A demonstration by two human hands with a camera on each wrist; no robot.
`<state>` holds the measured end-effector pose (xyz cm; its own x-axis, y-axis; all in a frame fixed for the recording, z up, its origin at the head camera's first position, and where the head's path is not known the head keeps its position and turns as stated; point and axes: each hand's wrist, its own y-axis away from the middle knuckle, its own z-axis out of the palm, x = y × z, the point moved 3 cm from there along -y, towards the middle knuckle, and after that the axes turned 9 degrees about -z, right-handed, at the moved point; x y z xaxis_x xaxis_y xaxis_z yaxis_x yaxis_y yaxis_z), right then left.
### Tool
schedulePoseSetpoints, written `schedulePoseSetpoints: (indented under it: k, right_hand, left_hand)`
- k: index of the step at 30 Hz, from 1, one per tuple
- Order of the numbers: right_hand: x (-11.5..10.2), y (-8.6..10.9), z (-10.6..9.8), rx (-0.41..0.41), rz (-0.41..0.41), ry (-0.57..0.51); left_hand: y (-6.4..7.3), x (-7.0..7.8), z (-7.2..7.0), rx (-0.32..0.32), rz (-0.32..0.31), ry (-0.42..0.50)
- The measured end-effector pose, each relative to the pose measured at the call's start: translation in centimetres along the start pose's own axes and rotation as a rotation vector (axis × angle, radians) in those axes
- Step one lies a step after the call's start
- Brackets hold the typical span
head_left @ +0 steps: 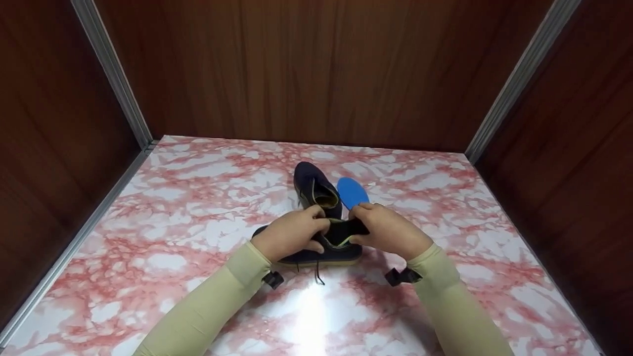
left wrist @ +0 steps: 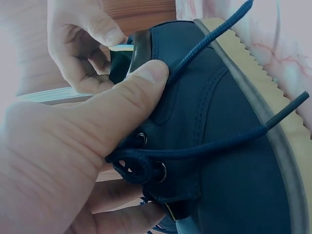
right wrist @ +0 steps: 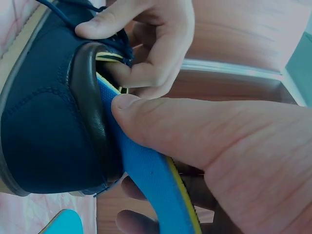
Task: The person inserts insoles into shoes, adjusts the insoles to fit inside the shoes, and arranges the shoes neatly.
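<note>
A dark navy lace-up shoe point(head_left: 341, 256) with a tan sole lies across the table, toe to the left. My left hand point(head_left: 292, 232) grips its upper beside the lace holes. The left thumb point(left wrist: 141, 85) presses the outer side, and a finger reaches into the opening. In the right wrist view, a blue insole point(right wrist: 146, 170) with a yellow edge runs partly inside the shoe's collar. My right hand point(head_left: 390, 230) pinches that insole, thumb on its blue face and fingers behind. The insole's front part is hidden within the shoe.
A second navy shoe point(head_left: 306, 178) stands just beyond the first, toe pointing away. Beside it lies another blue insole point(head_left: 351, 190) on the red-and-white marbled table point(head_left: 188, 198). Brown wood panels point(head_left: 306, 69) enclose the back and both sides.
</note>
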<state>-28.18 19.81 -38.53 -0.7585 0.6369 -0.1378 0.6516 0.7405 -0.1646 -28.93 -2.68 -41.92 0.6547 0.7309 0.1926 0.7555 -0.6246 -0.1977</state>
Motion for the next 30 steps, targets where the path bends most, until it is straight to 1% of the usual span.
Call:
schedulePoseSetpoints:
  k: [5,10,15,19,24,27,30]
  right_hand:
    - [0.0,0.0,0.0,0.001,0.003,-0.011]
    - [0.3,0.1,0.0,-0.045,0.051,-0.032]
    - [0.6,0.3,-0.2,-0.078,0.075,-0.043]
    - [0.9,0.6,-0.5,-0.083,0.086,-0.067]
    - [1.3,0.9,-1.0,-0.085,0.109,-0.111]
    - [1.4,1.0,-1.2,-0.084,0.110,-0.115]
    - [1.4,1.1,-1.3,-0.090,0.108,-0.097]
  left_hand:
    - [0.0,0.0,-0.1,-0.002,-0.007,-0.011]
    - [0.0,0.0,-0.1,-0.006,-0.010,-0.006]
    - [0.0,0.0,0.0,-0.033,-0.029,0.007]
    - [0.1,-0.1,0.1,-0.049,-0.039,0.015]
    - [0.1,-0.1,0.1,-0.046,-0.040,0.029]
    - [0.1,-0.2,0.2,-0.040,-0.037,0.033]
    - [0.2,-0.2,0.1,-0.039,-0.035,0.031]
